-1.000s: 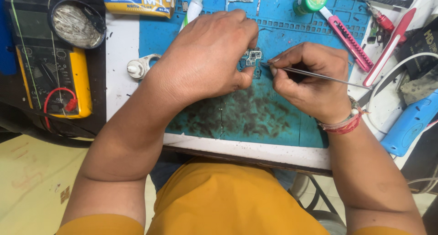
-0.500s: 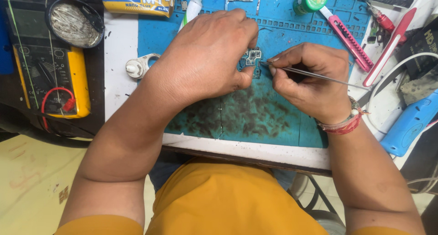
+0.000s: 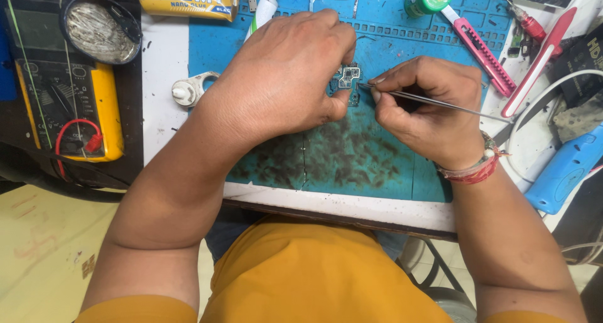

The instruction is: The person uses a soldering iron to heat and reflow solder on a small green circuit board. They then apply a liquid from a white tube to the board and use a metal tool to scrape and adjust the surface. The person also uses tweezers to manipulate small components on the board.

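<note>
Steel-thin tweezers [image 3: 440,102] are pinched in your right hand [image 3: 427,113], tips at the small green circuit board [image 3: 347,79] your left hand [image 3: 282,78] pins to the blue mat [image 3: 352,153]; slipping pressure could flick components away.

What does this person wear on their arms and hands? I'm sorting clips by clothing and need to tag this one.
Both arms are bare to above the elbow, and neither hand wears a glove. The left hand has no ring, watch or band showing. The right hand has a red thread band wound around its wrist, with a lighter strand through it. Mustard-yellow short sleeves show at the bottom edge, matching the shirt.
</note>
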